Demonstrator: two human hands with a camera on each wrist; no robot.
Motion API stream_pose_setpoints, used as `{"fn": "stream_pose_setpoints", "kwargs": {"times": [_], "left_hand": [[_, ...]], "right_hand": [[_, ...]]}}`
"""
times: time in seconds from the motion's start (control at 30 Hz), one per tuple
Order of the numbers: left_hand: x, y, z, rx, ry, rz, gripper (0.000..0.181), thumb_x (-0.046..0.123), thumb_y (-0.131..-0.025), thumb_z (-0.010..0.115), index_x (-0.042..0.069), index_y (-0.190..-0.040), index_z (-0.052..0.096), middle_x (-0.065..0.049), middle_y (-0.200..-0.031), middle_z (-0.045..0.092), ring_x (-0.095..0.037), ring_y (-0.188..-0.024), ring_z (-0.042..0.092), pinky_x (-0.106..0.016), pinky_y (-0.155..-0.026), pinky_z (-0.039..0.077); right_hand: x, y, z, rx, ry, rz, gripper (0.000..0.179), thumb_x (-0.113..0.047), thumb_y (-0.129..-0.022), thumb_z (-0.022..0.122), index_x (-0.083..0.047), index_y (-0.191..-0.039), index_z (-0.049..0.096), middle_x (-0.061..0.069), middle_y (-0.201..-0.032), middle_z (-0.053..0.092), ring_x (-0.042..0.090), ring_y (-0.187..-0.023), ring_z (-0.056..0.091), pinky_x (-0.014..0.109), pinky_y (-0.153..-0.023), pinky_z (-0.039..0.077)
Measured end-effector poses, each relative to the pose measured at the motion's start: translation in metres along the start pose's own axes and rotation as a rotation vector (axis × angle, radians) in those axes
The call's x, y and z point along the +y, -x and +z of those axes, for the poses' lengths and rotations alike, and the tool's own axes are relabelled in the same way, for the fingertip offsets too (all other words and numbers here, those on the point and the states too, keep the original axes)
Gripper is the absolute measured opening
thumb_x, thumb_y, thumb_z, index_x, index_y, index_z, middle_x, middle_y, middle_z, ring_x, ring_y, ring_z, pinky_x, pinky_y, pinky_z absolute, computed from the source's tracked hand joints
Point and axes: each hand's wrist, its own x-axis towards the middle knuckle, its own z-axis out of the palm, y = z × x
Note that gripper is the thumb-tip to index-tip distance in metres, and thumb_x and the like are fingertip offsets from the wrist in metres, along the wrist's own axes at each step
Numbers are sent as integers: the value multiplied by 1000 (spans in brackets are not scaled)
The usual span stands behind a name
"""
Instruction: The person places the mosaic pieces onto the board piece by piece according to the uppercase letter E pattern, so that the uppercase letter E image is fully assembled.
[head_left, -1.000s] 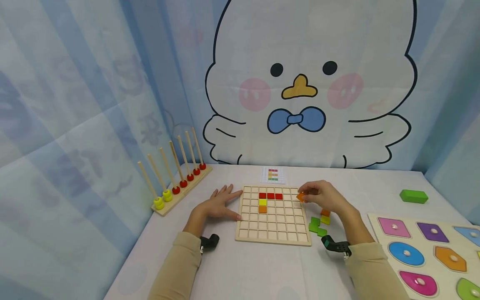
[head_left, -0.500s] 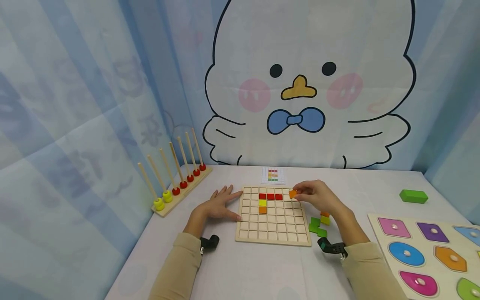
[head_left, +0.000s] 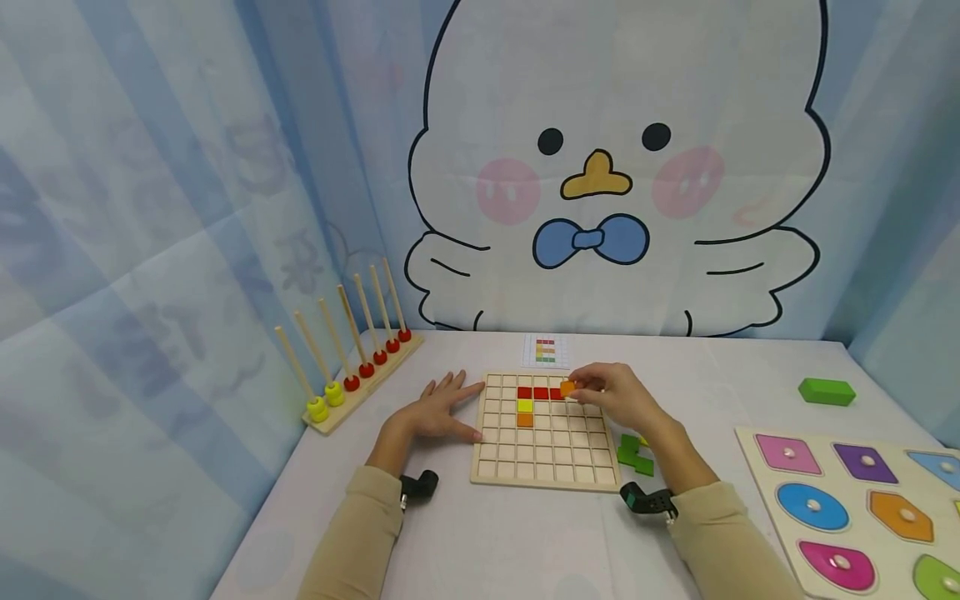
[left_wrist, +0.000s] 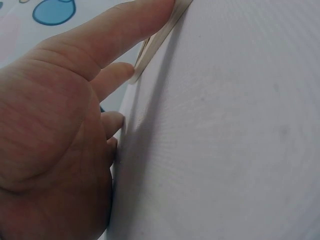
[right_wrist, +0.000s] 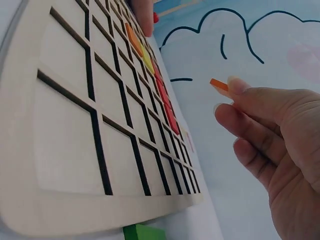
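Observation:
My right hand [head_left: 613, 395] pinches an orange square tile [right_wrist: 220, 86] between thumb and forefinger, held above the wooden grid board [head_left: 558, 467] near the right end of its red row. In that row lie red tiles [head_left: 541, 393], with a yellow tile [head_left: 525, 406] and an orange tile [head_left: 525, 421] running down below the left one. My left hand [head_left: 435, 410] is spread flat on the table at the board's left side. Its thumb and forefinger touch the board's edge, as the left wrist view [left_wrist: 50, 120] also bears out.
A pattern card [head_left: 546, 351] lies behind the board. Green tiles [head_left: 634, 455] and a partly hidden yellow one lie to its right. A bead stand [head_left: 367, 379] is at left; a shape puzzle board [head_left: 825, 454] and a green block [head_left: 827, 392] are at right.
My right hand has moved left over the board with the orange tile, from the right edge to beside the red row. My left hand has stayed in place.

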Motion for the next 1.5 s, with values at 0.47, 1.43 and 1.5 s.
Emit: {"fn": "stream_pose_setpoints", "kwargs": {"times": [0.47,1.43,1.5], "left_hand": [[-1,0,0,2,-6,2,99,59,-82,81,34,-165,31,-12,-176,3,-31,-164,-7,-54,-130,-10],[3,1,-1,-2,-2,-11,100,59,-82,81,33,-165,32,-12,-176,3,-31,-164,-7,-54,-130,-10],[2,0,0,0,2,-10,100,59,-82,81,33,-164,32,-12,-176,3,-31,-164,-7,-54,-130,-10]], "right_hand": [[-4,-3,19,-79,10,-62,24,-11,-92,79,1,-112,76,1,-88,71,12,-72,59,21,-66,53],[-10,-5,41,-202,89,-57,15,-20,-94,79,-9,-104,77,-7,-81,65,10,-72,54,23,-65,47],[-9,-5,42,-205,95,-62,14,-19,-94,78,-9,-104,77,-6,-82,65,10,-73,54,22,-65,47]]}}
